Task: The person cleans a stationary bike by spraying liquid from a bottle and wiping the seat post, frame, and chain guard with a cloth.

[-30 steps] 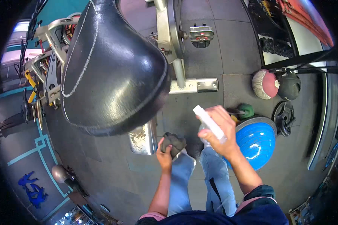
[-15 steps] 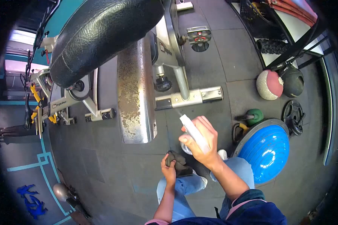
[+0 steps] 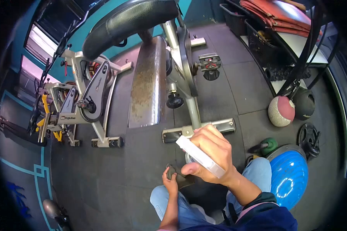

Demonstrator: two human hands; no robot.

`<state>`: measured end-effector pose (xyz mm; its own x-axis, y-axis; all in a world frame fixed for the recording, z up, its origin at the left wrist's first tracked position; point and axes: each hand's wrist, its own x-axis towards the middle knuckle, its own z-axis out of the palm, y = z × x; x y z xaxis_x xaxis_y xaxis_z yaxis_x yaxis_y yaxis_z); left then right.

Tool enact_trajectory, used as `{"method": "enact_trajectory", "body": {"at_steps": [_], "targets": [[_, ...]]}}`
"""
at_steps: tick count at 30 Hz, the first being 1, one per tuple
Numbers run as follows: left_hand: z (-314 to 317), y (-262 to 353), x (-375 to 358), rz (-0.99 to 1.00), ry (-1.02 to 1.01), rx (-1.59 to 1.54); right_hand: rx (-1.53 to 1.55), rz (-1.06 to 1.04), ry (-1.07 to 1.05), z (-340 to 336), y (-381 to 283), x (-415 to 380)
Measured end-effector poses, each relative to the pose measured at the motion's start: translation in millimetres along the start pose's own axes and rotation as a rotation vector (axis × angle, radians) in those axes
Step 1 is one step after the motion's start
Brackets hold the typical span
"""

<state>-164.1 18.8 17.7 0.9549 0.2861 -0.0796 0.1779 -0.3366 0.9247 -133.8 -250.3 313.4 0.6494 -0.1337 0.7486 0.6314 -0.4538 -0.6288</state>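
Dark floor everywhere, and planted on it, front and centre, the near exercise bike: black seat up top, a blotchy, worn metal post below it, foot bar nearest the person. Over to the left stands a second bike. Down to the right, it's the blue dome, shining beside the person's leg; then the pink-and-white ball, tucked against a black one, and the weight plate just beyond the dome's edge. Smaller again, the green kettlebell, right by the rim of the dome.

Now the hands! The right hand is wrapped firmly round the spray bottle, held up off the floor, its white head angled toward the bike. Most of the bottle's body hides under that fist, so how full it is, I can't tell. It looks light and stiff, smooth plastic that could turn slippery when wet; best hold is the neck, just under the head, with fingers on the trigger.

Lower down and smaller, the left hand has its fingers curled on the grey cloth, bunched above the floor near the knees. Soft, limp, nothing to break there: any gathered fold makes a good grip.
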Motion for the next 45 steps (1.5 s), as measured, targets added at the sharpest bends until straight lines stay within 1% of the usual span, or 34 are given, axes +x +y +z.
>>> {"method": "enact_trajectory", "body": {"at_steps": [1,2,4,6,8,9,12,14,16,17,18,20,21,24,25,27,28,30,31,32,35,37,38,39,42,43,44,45], "targets": [[3,-4,6,0.063,0.002,-0.007,0.030,0.007,-0.010,1,3,-8],[7,-6,11,0.079,0.009,-0.022,0.028,-0.016,-0.008,2,6,-12],[12,1,16,0.098,0.057,0.037,0.063,-0.055,0.086,4,10,-17],[17,2,21,0.086,0.072,-0.013,0.033,-0.116,0.112,1,19,-17],[19,-7,26,0.043,0.087,-0.173,0.035,-0.177,0.167,-3,19,-6],[19,-5,25,0.038,0.093,-0.183,0.024,-0.065,0.099,-10,13,-1],[16,3,21,0.074,0.104,-0.181,0.101,-0.088,0.039,-25,2,32],[13,3,18,0.058,0.114,-0.196,0.241,-0.114,-0.051,-33,8,57],[8,-1,20,0.043,0.125,-0.205,0.358,0.075,-0.250,-48,3,76],[6,-5,21,0.032,0.136,-0.223,0.298,0.085,-0.294,-52,10,92],[5,-7,22,0.022,0.147,-0.243,0.242,0.212,-0.337,-58,8,99],[3,-1,19,0.014,0.143,-0.259,0.224,0.249,-0.291,-57,14,110],[3,1,17,0.016,0.135,-0.284,0.151,0.254,-0.288,-59,21,115],[3,-4,19,0.003,0.123,-0.314,0.252,0.245,-0.443,-72,46,138],[5,-6,20,0.003,0.122,-0.313,0.252,0.246,-0.441,-70,54,132],[7,-7,21,0.064,0.136,-0.270,0.181,0.418,-0.179,-60,72,117],[7,-8,20,0.059,0.132,-0.265,0.109,0.260,-0.082,-56,81,112],[8,5,16,0.025,0.125,-0.257,0.080,0.237,-0.042,-49,106,105],[8,6,15,0.022,0.120,-0.253,0.037,0.275,-0.046,-43,118,102],[8,6,15,0.022,0.116,-0.235,0.092,0.244,-0.012,-38,129,94],[9,5,18,0.012,0.111,-0.246,0.065,0.288,0.020,-28,117,75],[10,10,14,-0.004,0.111,-0.270,0.058,0.228,0.033,-22,103,63],[12,18,11,0.028,0.117,-0.254,0.059,0.233,0.030,-18,100,56],[12,23,10,0.061,0.123,-0.237,0.047,0.190,0.040,-13,97,49],[11,16,12,0.057,0.113,-0.260,0.064,0.091,0.089,4,88,23],[11,21,11,0.049,0.113,-0.264,0.041,0.197,0.015,8,83,11],[11,27,9,-0.001,0.111,-0.314,0.016,0.299,-0.060,12,80,-3],[12,31,9,-0.050,0.109,-0.365,-0.050,0.275,-0.079,22,83,-21]]}}
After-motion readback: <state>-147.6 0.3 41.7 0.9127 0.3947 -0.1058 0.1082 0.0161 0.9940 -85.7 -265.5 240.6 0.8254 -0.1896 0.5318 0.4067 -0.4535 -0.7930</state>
